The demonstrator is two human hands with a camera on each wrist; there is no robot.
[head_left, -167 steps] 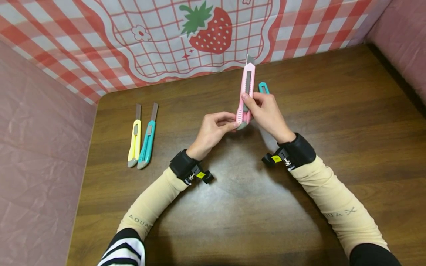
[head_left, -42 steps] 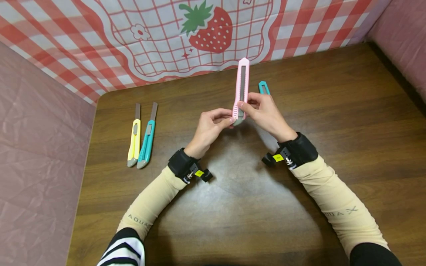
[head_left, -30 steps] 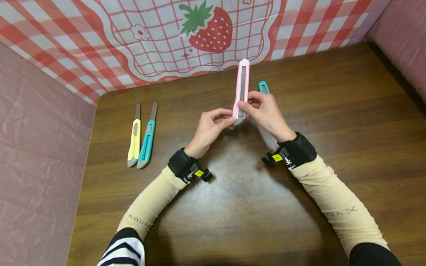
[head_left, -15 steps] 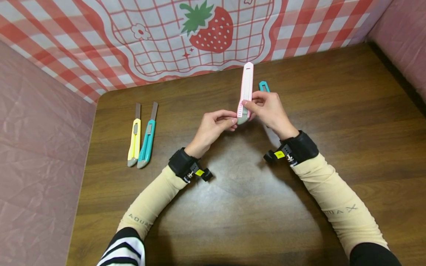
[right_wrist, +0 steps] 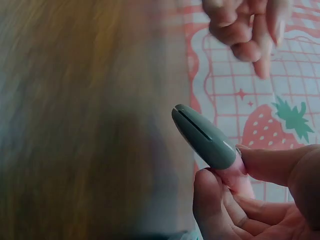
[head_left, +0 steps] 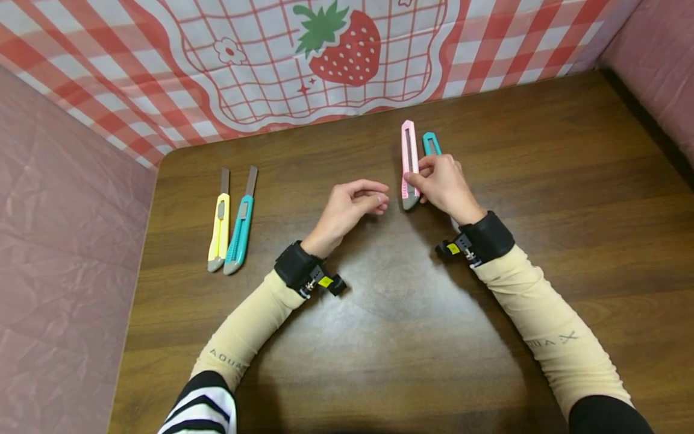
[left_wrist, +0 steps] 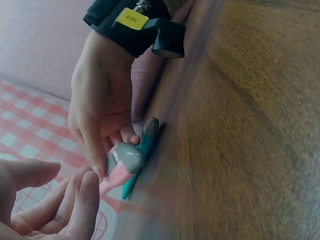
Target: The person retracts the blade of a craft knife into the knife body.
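Note:
My right hand point(head_left: 447, 187) pinches a pink box cutter point(head_left: 409, 150) near its grey end, thumb on one side and fingers on the other. No blade sticks out of its tip. Just right of it lies a teal box cutter point(head_left: 431, 143), its lower part hidden behind the right hand in the head view. The left wrist view shows that teal cutter point(left_wrist: 148, 135) beside the held one. My left hand point(head_left: 347, 211) holds nothing; its fingers are loosely bent, a short gap left of the pink cutter.
On the left of the brown wooden table point(head_left: 379, 337) lie a yellow box cutter point(head_left: 219, 232) and another teal box cutter point(head_left: 241, 235), side by side with blades extended. A red-checked cloth with a strawberry point(head_left: 347, 48) hangs along the back edge.
The pink cutter's blade has gone into its handle. My left hand has let go of the cutter, and my right hand has carried it right and lower, beside the teal one.

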